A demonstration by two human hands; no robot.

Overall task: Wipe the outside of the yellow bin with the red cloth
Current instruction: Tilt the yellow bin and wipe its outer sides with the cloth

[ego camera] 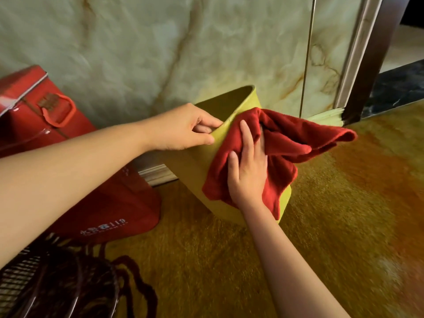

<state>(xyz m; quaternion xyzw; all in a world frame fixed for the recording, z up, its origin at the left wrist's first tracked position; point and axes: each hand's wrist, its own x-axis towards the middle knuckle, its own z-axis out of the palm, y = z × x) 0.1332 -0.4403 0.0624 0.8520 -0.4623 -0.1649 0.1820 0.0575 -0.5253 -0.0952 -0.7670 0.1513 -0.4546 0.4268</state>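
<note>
Bin: tall yellow plastic bin (190, 171), centre of frame, tipped toward me with its open mouth facing the upper middle; it stands on the glossy amber floor (344, 203), close to the pale marbled wall (160, 42).
Left hand: my left hand (183, 128) pinches the near rim, thumb on the outer face and fingers curled over the edge to the inside. I judge this grip is what keeps the bin tilted and steady against the wiping push.
Right hand: my right hand (249, 173) lies flat, fingers spread, pressing the crumpled dark red cloth (282, 145) onto the bin's outer side wall. Palm open, not clenched; a flat hand spreads pressure over more wall.
Cloth: bunched, part of it trailing off the right of the bin, loose and clear of the surface.
Progress: mid-wipe on the upper side wall, I judge; the lower wall and far side look untouched by the cloth at present.
Risk: loose cloth tail may drag the floor; the bin could slide if the rim grip slackens.
Surroundings: red carton with a loop handle (39, 106), left of frame; red bag with white print (110, 212) below it; dark wire basket (46, 288), lower left.
</note>
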